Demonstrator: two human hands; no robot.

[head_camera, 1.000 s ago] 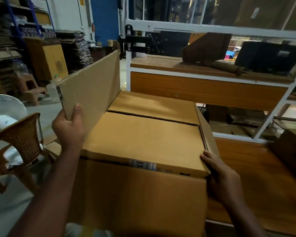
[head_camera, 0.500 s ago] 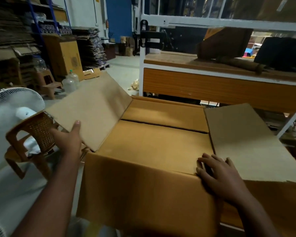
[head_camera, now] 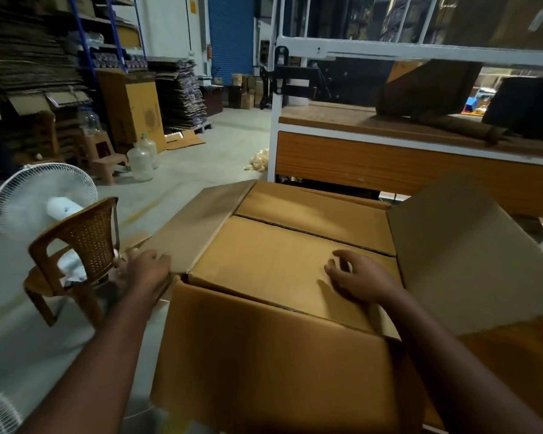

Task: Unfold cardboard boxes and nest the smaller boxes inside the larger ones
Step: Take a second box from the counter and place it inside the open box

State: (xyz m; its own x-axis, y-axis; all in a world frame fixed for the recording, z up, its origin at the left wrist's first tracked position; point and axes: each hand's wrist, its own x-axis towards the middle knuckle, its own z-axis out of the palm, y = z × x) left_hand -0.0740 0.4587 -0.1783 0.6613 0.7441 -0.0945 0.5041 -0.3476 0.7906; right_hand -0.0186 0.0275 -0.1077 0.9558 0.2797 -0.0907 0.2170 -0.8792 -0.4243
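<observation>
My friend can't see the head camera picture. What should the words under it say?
A person's left hand presses the left flap of a big cardboard box outward, while the right hand rests on the flaps folded flat inside. The right flap sticks up; a brown chair and white fan stand left.

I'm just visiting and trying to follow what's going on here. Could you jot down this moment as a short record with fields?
Setting: warehouse floor beside a white-framed wooden shelf unit
Main object: large brown cardboard box, two inner flaps folded flat
Left flap: folded outward, lying low
Right flap: raised, angled outward
Left hand: at the left flap's near edge
Right hand: fingers spread over the nearer inner flap
Nearby: brown plastic woven-back chair, white pedestal fan
</observation>
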